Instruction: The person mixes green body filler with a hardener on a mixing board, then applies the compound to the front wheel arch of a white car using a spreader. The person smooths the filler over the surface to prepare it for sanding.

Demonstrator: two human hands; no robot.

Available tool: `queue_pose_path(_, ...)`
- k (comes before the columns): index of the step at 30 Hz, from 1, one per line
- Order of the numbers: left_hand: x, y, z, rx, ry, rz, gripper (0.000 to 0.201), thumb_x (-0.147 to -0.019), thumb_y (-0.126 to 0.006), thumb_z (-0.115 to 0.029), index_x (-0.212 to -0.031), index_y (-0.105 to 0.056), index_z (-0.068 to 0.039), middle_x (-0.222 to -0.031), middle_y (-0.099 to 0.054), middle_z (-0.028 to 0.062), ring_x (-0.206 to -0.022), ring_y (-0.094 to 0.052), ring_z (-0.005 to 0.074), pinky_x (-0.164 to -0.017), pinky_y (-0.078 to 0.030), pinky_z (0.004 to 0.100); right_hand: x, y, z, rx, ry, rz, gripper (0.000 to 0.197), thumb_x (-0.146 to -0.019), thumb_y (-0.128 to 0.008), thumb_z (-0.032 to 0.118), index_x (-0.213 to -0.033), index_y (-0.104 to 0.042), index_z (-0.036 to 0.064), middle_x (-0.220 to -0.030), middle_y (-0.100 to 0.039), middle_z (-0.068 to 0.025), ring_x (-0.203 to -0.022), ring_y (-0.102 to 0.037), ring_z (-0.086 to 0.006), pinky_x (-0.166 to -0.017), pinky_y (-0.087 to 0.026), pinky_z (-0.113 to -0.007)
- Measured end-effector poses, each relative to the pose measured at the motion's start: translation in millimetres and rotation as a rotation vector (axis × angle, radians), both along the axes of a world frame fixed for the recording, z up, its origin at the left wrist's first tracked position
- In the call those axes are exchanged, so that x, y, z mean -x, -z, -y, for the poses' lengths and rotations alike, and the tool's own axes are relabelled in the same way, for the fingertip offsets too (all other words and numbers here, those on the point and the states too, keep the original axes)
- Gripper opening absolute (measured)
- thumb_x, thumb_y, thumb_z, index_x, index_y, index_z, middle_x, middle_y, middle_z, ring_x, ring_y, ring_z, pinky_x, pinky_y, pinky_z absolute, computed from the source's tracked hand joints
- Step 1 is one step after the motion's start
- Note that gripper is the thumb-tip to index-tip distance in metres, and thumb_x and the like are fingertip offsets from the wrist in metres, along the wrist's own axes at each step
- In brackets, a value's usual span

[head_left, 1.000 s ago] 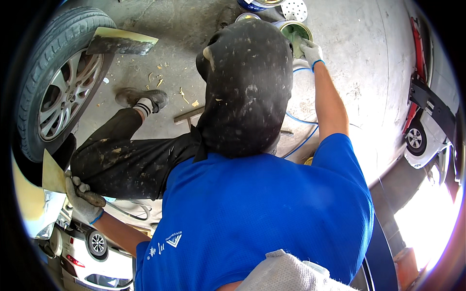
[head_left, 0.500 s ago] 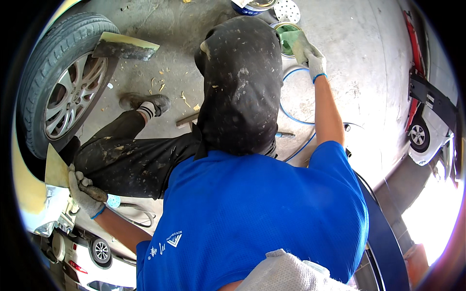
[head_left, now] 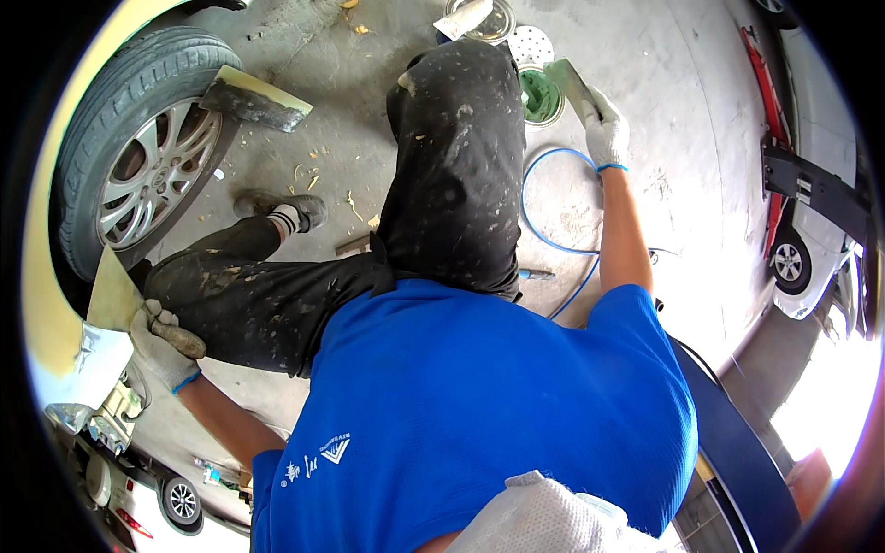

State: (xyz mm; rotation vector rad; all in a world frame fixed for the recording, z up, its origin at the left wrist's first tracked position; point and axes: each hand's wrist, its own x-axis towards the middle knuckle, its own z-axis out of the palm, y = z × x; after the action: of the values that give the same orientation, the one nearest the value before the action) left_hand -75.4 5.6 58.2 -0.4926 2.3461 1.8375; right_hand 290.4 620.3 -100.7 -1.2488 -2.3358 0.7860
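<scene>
My left hand point(head_left: 168, 352), in a pale work glove, is closed on a putty knife point(head_left: 112, 295) with a broad yellowish blade, held beside the yellow car panel. My right hand point(head_left: 607, 134), gloved too, grips a second putty knife point(head_left: 573, 85) whose blade is coated greenish. That blade is just right of an open can point(head_left: 559, 116) with green putty point(head_left: 538, 94) inside. Its tip is beside the can's rim; I cannot tell whether they touch.
At the left stands a car wheel point(head_left: 152, 170), with a dark-stained flat plate point(head_left: 256, 100) against its tyre. A blue hose point(head_left: 527, 207) curls on the floor below the can. Beyond the can are a perforated white disc point(head_left: 531, 44) and another can point(head_left: 495, 25).
My right hand has drawn its putty knife out from over the can to the right. The left hand keeps its hold, and the whole view has shifted slightly.
</scene>
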Motion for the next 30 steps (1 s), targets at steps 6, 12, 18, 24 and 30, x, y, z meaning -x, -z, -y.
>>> queue_pose_path(6, -18.9, -9.4, -104.6, -0.080, 0.284, -0.093, 0.023, -0.095, -0.061, -0.016, -0.111, -0.063, 0.000, -0.093, -0.064, 0.0042, -0.079, -0.061, 0.0115, -0.069, -0.050, 0.0250, 27.5, -91.2, 21.8, -0.278, -0.161, -0.146, 0.026, -0.093, -0.064, 0.008, -0.118, -0.070, 0.0063, -0.102, -0.071, -0.0128, -0.092, -0.069, -0.0220, -0.082, -0.053, -0.030)
queue_pose_path(12, -10.3, -15.8, -209.5, -0.065, 0.794, -0.048, 0.037, -0.087, -0.071, -0.026, -0.113, -0.063, -0.001, -0.090, -0.067, 0.0061, -0.078, -0.062, 0.0147, -0.072, -0.050, 0.0275, 80.8, -228.2, 80.0, -0.646, -0.413, -0.255, 0.026, -0.088, -0.068, 0.001, -0.114, -0.070, 0.0032, -0.089, -0.069, -0.0130, -0.076, -0.063, -0.0249, -0.070, -0.052, -0.032)
queue_pose_path(18, -25.7, -52.8, -272.6, -0.154, 1.152, -0.444, 0.049, -0.078, -0.079, -0.028, -0.117, -0.065, -0.004, -0.104, -0.073, 0.0139, -0.096, -0.070, 0.0239, -0.087, -0.055, 0.0381, 116.2, -288.3, 137.8, -0.784, -0.587, -0.545, 0.028, -0.080, -0.069, -0.007, -0.107, -0.070, 0.0005, -0.094, -0.072, -0.0145, -0.077, -0.065, -0.0280, -0.069, -0.053, -0.035)
queue_pose_path(24, -35.0, -109.0, -230.3, -0.123, 1.094, -0.579, 0.051, -0.075, -0.081, -0.025, -0.116, -0.063, 0.000, -0.103, -0.071, 0.0198, -0.096, -0.071, 0.0286, -0.083, -0.055, 0.0377, 165.4, -306.1, 182.9, -0.787, -0.770, -0.649, 0.030, -0.076, -0.072, -0.004, -0.106, -0.071, 0.0019, -0.097, -0.071, -0.0156, -0.081, -0.067, -0.0312, -0.071, -0.054, -0.038)
queue_pose_path(30, -36.3, -118.7, -192.8, 0.040, 0.869, -0.694, 0.047, -0.075, -0.082, -0.022, -0.111, -0.063, 0.002, -0.092, -0.073, 0.0130, -0.083, -0.070, 0.0194, -0.079, -0.056, 0.0340, 194.5, -320.7, 200.1, -0.973, -0.929, -0.476, 0.045, -0.070, -0.067, 0.007, -0.115, -0.069, 0.0090, -0.101, -0.067, -0.0110, -0.084, -0.065, -0.0301, -0.071, -0.052, -0.042)
